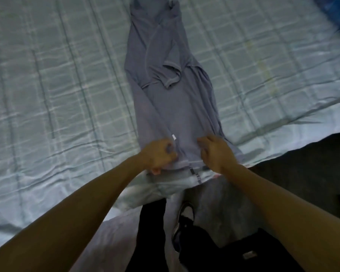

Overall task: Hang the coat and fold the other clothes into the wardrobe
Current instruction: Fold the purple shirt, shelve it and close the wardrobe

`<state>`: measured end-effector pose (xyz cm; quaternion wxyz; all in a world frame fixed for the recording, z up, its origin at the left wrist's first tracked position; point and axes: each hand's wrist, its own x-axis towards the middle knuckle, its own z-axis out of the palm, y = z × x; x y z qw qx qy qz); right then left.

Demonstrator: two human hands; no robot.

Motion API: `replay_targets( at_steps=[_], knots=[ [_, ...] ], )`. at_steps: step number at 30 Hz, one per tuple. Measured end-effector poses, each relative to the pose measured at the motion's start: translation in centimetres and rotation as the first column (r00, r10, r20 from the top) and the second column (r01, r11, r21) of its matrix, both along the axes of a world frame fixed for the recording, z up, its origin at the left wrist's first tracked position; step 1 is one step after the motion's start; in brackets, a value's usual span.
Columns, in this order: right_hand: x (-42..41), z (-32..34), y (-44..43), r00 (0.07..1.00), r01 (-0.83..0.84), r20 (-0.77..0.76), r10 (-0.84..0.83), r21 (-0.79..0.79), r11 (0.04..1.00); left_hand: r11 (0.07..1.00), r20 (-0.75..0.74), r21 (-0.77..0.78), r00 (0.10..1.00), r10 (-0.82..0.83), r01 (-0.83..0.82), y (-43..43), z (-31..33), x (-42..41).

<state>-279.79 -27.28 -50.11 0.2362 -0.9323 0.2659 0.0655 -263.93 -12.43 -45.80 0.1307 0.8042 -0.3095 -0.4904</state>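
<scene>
Grey shirt [173, 99] on checked bedsheet [57, 85].

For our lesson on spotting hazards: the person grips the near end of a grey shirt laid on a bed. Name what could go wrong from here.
1. The left hand and right hand grip the shirt at the bed's near edge; a tug may drag it off onto the floor.
2. A sleeve lies bunched across the middle, so the next fold could trap creases.
3. The sheet underneath is wrinkled and might shift with the shirt.
</scene>
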Motion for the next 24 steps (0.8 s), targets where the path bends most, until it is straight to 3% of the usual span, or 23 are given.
replay_targets(
  at_steps=[1, 3, 5, 7, 10, 12, 14, 15, 17, 19, 21, 22, 24],
  knots=[
    [-1.3, 0.1, -0.1, 0.999, 0.014, 0.036, -0.013, -0.018, 1.0, 0.995, -0.026, 0.039, 0.996, -0.088, 0.089, -0.3, -0.2, -0.8],
    [-3.4, 0.5, -0.4, 0.991, 0.131, 0.025, -0.13, -0.084, 0.988, 0.981, 0.09, -0.024, 0.978, -0.189, 0.192, -0.4, -0.5, -2.0],
    [-4.3, 0.6, -0.5, 0.947, 0.303, -0.057, -0.315, -0.151, 0.941, 0.986, 0.264, -0.085, 0.958, -0.114, 0.141, 0.2, -1.0, -2.8],
    [-4.6, 0.6, -0.4, 0.861, 0.471, -0.166, -0.481, -0.098, 0.877, 0.985, 0.407, -0.115, 0.91, -0.073, 0.131, 1.2, -2.0, -3.0],
    [-4.4, 0.3, -0.3, 0.763, 0.608, -0.29, -0.578, 0.018, 0.794, 0.964, 0.472, -0.073, 0.861, -0.192, 0.255, 3.6, -4.2, -2.3],
    [-4.0, 0.6, 0.0, 0.708, 0.703, -0.193, -0.679, 0.109, 0.703, 0.916, 0.527, -0.028, 0.785, -0.326, 0.4, 5.4, -5.9, -2.2],
    [-3.3, 1.4, 0.5, 0.573, 0.803, -0.016, -0.819, 0.212, 0.557, 0.879, 0.577, 0.005, 0.717, -0.391, 0.476, 6.4, -6.7, -2.6],
    [-2.9, 1.9, 1.0, 0.541, 0.807, 0.099, -0.835, 0.216, 0.549, 0.863, 0.598, -0.003, 0.692, -0.403, 0.505, 6.6, -6.8, -2.8],
    [-2.0, 2.6, 2.7, 0.665, 0.678, 0.306, -0.681, 0.135, 0.723, 0.834, 0.619, -0.024, 0.663, -0.421, 0.552, 6.9, -6.9, -2.8],
    [-1.0, 2.2, 5.2, 0.88, 0.328, 0.353, -0.317, 0.029, 0.944, 0.806, 0.623, -0.04, 0.645, -0.442, 0.591, 7.5, -6.9, -2.6],
    [-0.6, 1.0, 7.9, 0.978, -0.014, 0.208, 0.033, -0.09, 0.996, 0.787, 0.618, -0.065, 0.643, -0.451, 0.614, 8.5, -6.7, -2.4],
    [-0.5, 0.6, 8.7, 0.987, -0.112, 0.101, 0.123, -0.11, 0.988, 0.782, 0.617, -0.084, 0.649, -0.446, 0.617, 8.9, -6.6, -2.3],
    [-0.4, 0.6, 9.1, 0.99, -0.134, -0.064, 0.129, -0.082, 0.988, 0.789, 0.61, -0.122, 0.673, -0.419, 0.602, 9.5, -6.1, -2.1]
  ],
)
